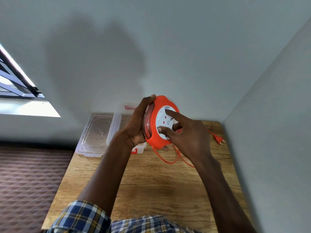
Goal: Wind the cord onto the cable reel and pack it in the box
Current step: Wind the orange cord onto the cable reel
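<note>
Bright daylight from the glazed dark-framed window (18,78) at left, glass blown out w/ glare. Big soft shadow on the pale grey wall (94,64). Wide-angle bends the edges; blue-yellow plaid sleeve (80,216) at bottom is blurred

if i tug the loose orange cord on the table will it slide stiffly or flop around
Probably floppy: the cord lies in loose curves on the wooden table. Its plug end looks light and would likely drag and skitter. It may snag, since one loop crosses another beneath the cable reel held by the left hand.
</note>
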{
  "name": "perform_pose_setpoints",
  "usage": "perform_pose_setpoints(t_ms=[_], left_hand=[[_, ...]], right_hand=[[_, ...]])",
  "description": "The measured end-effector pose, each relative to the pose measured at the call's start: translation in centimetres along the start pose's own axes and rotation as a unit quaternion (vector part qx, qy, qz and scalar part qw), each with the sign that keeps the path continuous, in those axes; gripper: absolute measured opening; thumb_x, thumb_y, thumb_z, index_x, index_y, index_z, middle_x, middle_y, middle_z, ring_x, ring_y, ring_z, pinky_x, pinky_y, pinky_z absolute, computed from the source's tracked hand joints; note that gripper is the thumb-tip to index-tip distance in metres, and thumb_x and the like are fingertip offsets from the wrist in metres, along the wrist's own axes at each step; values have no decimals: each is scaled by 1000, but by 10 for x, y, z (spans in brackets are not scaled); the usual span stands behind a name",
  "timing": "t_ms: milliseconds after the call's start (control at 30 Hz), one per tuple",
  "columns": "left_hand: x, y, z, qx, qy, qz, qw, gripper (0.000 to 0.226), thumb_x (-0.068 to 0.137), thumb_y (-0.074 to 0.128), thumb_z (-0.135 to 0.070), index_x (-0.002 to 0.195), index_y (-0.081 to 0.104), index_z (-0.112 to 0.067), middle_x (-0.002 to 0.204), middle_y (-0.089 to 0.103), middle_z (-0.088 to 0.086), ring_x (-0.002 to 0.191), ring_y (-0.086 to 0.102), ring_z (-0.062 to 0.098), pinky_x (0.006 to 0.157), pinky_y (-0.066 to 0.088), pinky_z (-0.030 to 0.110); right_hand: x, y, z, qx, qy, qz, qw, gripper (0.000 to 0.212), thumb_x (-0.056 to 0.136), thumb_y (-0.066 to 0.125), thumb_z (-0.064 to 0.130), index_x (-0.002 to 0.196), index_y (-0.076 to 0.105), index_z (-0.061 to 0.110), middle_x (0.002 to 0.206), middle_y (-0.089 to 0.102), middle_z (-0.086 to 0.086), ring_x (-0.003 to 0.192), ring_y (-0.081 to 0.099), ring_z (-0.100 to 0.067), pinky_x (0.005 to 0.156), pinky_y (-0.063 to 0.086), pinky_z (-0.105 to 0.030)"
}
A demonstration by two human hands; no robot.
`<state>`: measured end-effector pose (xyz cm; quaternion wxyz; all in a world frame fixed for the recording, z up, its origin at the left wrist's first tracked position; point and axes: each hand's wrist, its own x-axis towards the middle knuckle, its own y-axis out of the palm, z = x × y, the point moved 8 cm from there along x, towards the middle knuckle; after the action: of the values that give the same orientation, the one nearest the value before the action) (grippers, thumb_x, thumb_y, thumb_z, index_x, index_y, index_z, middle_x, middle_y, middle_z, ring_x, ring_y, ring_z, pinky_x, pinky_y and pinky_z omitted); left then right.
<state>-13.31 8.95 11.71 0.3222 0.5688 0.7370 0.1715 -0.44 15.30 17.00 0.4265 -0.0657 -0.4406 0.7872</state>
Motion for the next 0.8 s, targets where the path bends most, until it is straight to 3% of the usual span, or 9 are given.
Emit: perform_pose_setpoints(t_ms=[67, 200, 333, 433, 500, 633, 800], left_hand=[[0, -1, 0, -13, -3, 11, 1000, 68, 98, 48, -70, 131, 74, -17, 134, 70, 20, 114, 71, 37, 93, 59, 53], [0, 1, -2, -35, -21, 41, 998, 73, 94, 54, -72, 138, 69, -16, 139, 67, 19, 119, 68, 39, 100, 54, 58], [1, 0, 2, -30, -36, 65, 997, 69, 97, 51, -70, 134, 72, -16, 133, 71, 16, 116, 70, 36, 102, 54, 56], [-1, -1, 7, -31, -64, 89, 993, 67, 97, 52, -71, 132, 73, -17, 130, 73, 14, 115, 70, 35, 103, 53, 56], [-1, -3, 8, -42, -69, 97, 992, 68, 99, 52, -70, 135, 70, -15, 132, 72, 16, 118, 68, 36, 105, 51, 55], [0, -1, 5, -50, -55, 99, 992, 68, 102, 47, -68, 135, 70, -13, 132, 71, 16, 119, 68, 35, 106, 51, 54], [2, -5, 0, -40, -43, 67, 996, 65, 101, 49, -66, 130, 73, -14, 128, 73, 15, 114, 70, 34, 101, 55, 51]], right_hand=[[-2, -3, 0, 18, -26, -12, 999, 65, 80, 61, 79, 139, 48, 57, 96, 77, 18, 87, 70, -2, 74, 57, -25], [-2, -11, 5, 59, -98, -46, 992, 31, 92, 77, 38, 122, 72, 42, 110, 64, 15, 95, 65, -4, 69, 54, -16], [4, -1, 16, 64, -187, 73, 977, 38, 94, 70, 4, 109, 76, 38, 134, 52, 15, 122, 58, -9, 76, 54, -18], [5, 4, 15, 48, -195, 143, 969, 55, 94, 63, -3, 114, 74, 46, 143, 46, 19, 130, 52, -9, 81, 52, -14], [4, 7, 14, 39, -196, 164, 966, 63, 93, 62, -6, 118, 72, 50, 151, 42, 24, 135, 48, -7, 87, 56, -22], [0, 6, 17, 27, -196, 99, 975, 54, 93, 63, -5, 118, 74, 42, 152, 51, 15, 137, 51, -14, 88, 60, -37], [-2, 3, 20, 2, -213, 45, 976, 55, 89, 69, -3, 118, 74, 43, 145, 59, 7, 127, 58, -22, 83, 60, -38]])
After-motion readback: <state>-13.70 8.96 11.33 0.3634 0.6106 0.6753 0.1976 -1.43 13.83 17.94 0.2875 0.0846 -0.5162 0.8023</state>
